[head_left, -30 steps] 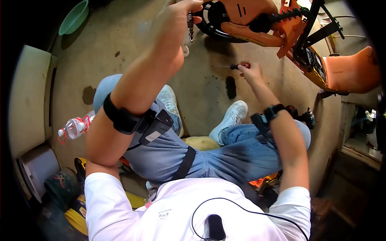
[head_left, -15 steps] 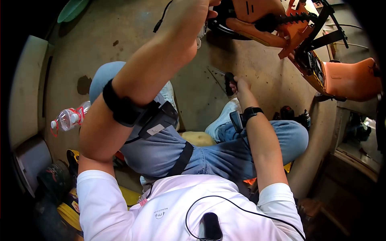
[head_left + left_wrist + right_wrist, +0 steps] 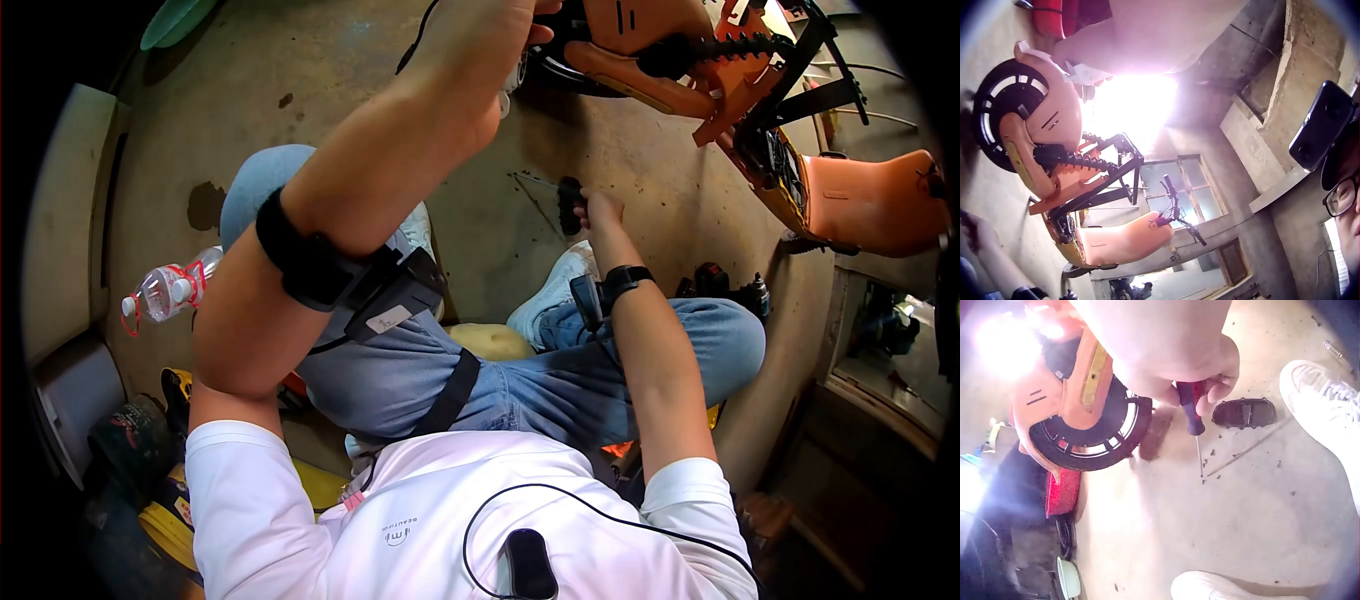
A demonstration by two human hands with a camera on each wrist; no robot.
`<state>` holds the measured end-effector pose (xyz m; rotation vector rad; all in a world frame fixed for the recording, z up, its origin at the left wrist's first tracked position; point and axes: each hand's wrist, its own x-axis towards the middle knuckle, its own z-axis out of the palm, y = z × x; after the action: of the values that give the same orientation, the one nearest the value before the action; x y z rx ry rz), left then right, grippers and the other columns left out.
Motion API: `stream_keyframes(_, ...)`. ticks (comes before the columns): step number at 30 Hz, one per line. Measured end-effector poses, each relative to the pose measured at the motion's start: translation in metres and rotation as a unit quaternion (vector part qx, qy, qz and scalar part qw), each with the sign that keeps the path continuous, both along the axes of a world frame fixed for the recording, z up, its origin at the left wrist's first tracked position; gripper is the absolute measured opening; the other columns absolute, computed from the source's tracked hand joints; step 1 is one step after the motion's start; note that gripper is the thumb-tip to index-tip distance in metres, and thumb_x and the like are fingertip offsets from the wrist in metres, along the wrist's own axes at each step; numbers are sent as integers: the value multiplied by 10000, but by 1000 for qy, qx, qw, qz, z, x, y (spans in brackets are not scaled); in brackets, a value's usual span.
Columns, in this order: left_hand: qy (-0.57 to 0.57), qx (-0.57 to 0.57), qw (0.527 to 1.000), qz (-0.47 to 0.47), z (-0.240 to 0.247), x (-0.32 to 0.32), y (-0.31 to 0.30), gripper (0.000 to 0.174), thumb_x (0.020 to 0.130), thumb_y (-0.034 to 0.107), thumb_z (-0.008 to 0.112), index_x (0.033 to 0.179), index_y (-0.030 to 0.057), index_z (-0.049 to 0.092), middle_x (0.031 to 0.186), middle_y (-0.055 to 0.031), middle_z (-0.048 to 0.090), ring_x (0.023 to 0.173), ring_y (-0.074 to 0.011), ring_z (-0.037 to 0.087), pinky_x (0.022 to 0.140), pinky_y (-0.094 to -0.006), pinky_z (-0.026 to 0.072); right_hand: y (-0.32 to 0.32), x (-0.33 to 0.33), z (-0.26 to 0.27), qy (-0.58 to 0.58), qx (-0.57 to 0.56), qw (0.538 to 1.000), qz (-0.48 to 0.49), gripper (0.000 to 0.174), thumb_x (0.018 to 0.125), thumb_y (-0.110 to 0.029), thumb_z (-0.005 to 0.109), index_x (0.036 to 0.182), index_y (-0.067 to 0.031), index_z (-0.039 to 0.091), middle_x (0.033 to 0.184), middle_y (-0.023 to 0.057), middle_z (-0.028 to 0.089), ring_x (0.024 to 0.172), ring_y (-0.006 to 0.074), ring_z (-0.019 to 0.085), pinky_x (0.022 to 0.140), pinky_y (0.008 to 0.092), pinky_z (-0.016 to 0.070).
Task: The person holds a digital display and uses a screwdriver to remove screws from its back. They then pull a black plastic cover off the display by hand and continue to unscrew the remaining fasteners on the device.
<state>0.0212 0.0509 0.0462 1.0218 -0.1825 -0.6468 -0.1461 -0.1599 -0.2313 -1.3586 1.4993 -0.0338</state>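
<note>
Nr the orange bike (image 3: 870, 205), your R hand (image 3: 1197, 359) grips the screwdriver (image 3: 1192, 419); L hand (image 3: 1100, 47) is up by the bike, can't tell what it holds, if anything. A low swing or R shoe (image 3: 1319, 403) shift could knock the dark cover (image 3: 1229, 414) or scatter loose bits (image 3: 1213, 452), both nr the bike. Bottles (image 3: 155, 295) lie well apart from it.

The head camera looks down from up high, past the white shirt (image 3: 450, 480) to the orange bike (image 3: 870, 200), far right. The left wrist one looks across and up at the window (image 3: 1202, 201). The right wrist one looks down, nearer the floor (image 3: 1141, 550). All see the orange bike; head and right wrist share the green bowl (image 3: 176, 22).
</note>
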Motion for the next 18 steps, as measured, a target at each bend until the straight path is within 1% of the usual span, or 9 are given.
stream_keyframes(3, 49, 24, 998, 3, 2, 1, 0, 164, 903, 175, 595, 1036, 86, 630, 843, 18, 608, 761, -88, 526, 722, -246, 406, -9, 11, 18, 30, -85, 994, 63, 173, 874, -149, 642, 982, -17, 675, 758, 77, 682, 534, 163, 623, 467, 290, 468)
stream_keyframes(5, 78, -37, 996, 1, 6, -1, 0, 134, 906, 186, 597, 973, 72, 620, 796, 13, 591, 705, -89, 523, 646, -241, 401, -34, 23, 24, 10, -246, 951, 187, 239, 872, -165, 644, 1045, -3, 677, 826, 84, 682, 589, 154, 633, 529, 288, 501)
stream_keyframes(6, 44, -42, 998, 16, -4, 7, -1, 237, 910, 182, 644, 1069, 6, 635, 999, -127, 717, 837, -200, 689, 757, -300, 548, -43, 29, 38, 0, -251, 951, 182, 239, 872, -165, 644, 1045, -3, 677, 826, 84, 682, 589, 154, 633, 529, 288, 501)
stream_keyframes(8, 59, -75, 995, 0, 0, 7, 2, 251, 916, 195, 637, 1073, 0, 627, 1006, -140, 717, 837, -213, 696, 761, -313, 561, -49, 38, 96, -87, -313, 911, 254, 325, 817, -223, 705, 1074, -25, 677, 885, 115, 682, 784, 199, 671, 696, 329, 531)
stream_keyframes(9, 87, -103, 991, -13, 5, 4, 4, 266, 922, 208, 631, 1078, -7, 619, 1012, -154, 716, 838, -226, 704, 766, -326, 573, -45, 38, 128, -140, -305, 906, 260, 309, 838, -208, 695, 1082, -19, 666, 869, 103, 670, 752, 183, 655, 682, 322, 529)
stream_keyframes(10, 82, -107, 991, -13, 10, 0, 5, 254, 896, 235, 644, 1058, 43, 609, 950, -131, 709, 788, -205, 676, 735, -315, 537, -38, 35, 164, -191, -295, 898, 266, 293, 859, -193, 684, 1089, -13, 656, 854, 91, 659, 720, 167, 638, 668, 315, 527)
stream_keyframes(13, 86, -149, 985, -30, 16, -7, 8, 289, 914, 273, 635, 1077, 37, 601, 950, -128, 710, 799, -201, 678, 743, -316, 537, -12, 16, 254, -292, -266, 889, 232, 222, 922, -172, 633, 1085, -21, 633, 852, 45, 638, 666, 79, 567, 594, 217, 436)
stream_keyframes(15, 88, -146, 985, -35, 19, -11, 10, 302, 922, 287, 628, 1068, 23, 619, 961, -123, 711, 830, -193, 678, 770, -308, 534, -4, 2, 279, -377, -270, 868, 179, 208, 955, -164, 577, 1098, -16, 611, 865, 57, 653, 630, 71, 520, 589, 215, 404)
stream_keyframes(18, 75, -142, 983, -90, 17, -13, 12, 305, 907, 245, 628, 1062, -16, 655, 971, -108, 699, 879, -182, 672, 832, -306, 520, 4, -16, 290, -417, -265, 865, 92, 236, 989, -244, 543, 1094, -40, 595, 858, 63, 653, 637, 69, 512, 588, 206, 388)
